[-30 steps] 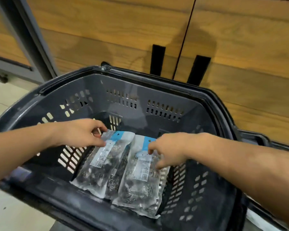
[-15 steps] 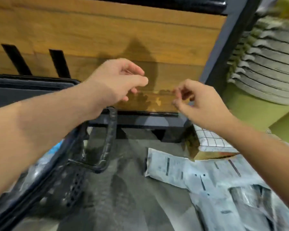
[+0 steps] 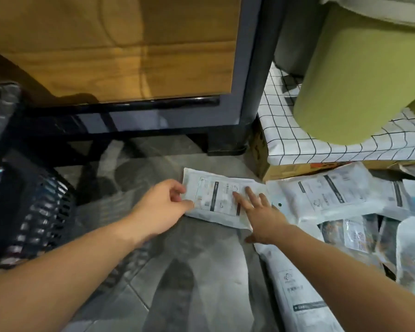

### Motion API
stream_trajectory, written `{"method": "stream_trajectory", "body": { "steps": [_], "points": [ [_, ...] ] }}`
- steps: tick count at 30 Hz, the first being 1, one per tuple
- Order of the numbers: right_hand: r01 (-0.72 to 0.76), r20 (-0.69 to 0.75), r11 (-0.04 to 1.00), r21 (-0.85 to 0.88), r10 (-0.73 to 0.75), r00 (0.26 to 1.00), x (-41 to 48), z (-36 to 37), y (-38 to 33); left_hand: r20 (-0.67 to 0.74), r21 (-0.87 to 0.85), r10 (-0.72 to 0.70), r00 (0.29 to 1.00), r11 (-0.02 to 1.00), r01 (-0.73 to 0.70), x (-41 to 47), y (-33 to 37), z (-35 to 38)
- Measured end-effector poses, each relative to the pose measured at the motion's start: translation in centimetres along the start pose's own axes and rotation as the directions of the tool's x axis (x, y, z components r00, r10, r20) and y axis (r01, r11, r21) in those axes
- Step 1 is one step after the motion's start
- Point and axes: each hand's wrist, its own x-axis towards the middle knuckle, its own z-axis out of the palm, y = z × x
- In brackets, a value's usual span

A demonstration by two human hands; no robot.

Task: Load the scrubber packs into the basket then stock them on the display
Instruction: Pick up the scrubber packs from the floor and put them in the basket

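Your hands have dropped to the floor: left hand pinches the edge of a scrubber pack; right hand presses it, fingers straight.

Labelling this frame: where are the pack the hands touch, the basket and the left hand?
pack (image 3: pixel 222 196): head view, its printed label.
basket (image 3: pixel 41 207): head view, its slotted side wall.
left hand (image 3: pixel 158 207): head view, back of the hand.

basket: cut off by the left edge, blurred, its inside hidden
pack: print too blurred to read, right end under the right grip
left grip: fingertips curled out of sight at the pack's edge
pile: runs off the right edge, labels unreadable
bin: top and right side out of frame
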Motion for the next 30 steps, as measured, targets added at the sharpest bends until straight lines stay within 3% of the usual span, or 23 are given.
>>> {"method": "stream_trajectory", "body": {
  "steps": [3,6,9,11,17,20,23,26,29,30],
  "points": [
    [0.01,-0.025,1.0,0.019,-0.009,1.0,1.6,1.9,1.0,0.001,0.085,-0.028,1.0,0.996,0.028,1.1,-2.8,0.7],
    [0.05,-0.144,0.988,0.147,-0.029,0.989,2.3,2.4,1.9,0.004,0.112,-0.066,0.998,0.992,0.065,1.7,-4.5,1.6],
    [0.078,-0.193,0.979,0.187,-0.041,0.98,2.0,2.1,1.7,0.013,0.159,-0.025,1.0,0.987,0.023,1.5,-5.2,2.6],
    [0.075,-0.22,0.972,0.221,-0.025,0.975,1.4,1.3,0.9,0.012,0.284,0.07,0.997,0.956,-0.071,1.4,-5.4,3.1],
    [0.177,-0.392,0.963,0.205,-0.085,0.916,-3.4,-5.1,-2.2,0.078,0.671,0.296,0.952,0.69,-0.27,0.6,-3.3,4.1],
    [0.265,-0.347,0.93,0.253,-0.169,0.923,-6.1,-9.7,-2.9,0.035,0.733,0.444,0.895,0.597,-0.325,0.2,-2.7,3.8],
    [0.288,-0.31,0.908,0.305,-0.191,0.931,-8.1,-12.4,-2.9,-0.045,0.645,0.527,0.849,0.664,-0.378,-0.8,-1.9,3.6],
    [0.248,-0.293,0.766,0.594,-0.081,0.953,-10.2,-13.1,-1.6,-0.113,0.494,0.47,0.875,0.791,-0.361,-1.5,-1.4,3.0],
    [0.129,-0.278,0.503,0.855,0.234,0.932,-11.3,-10.6,1.6,-0.097,0.321,0.358,0.929,0.894,-0.312,-1.1,-1.9,2.1],
    [0.005,-0.212,0.523,0.852,0.338,0.917,-11.6,-8.8,3.1,-0.097,0.268,0.312,0.945,0.923,-0.278,-0.9,-2.0,1.8]
  ]
}}
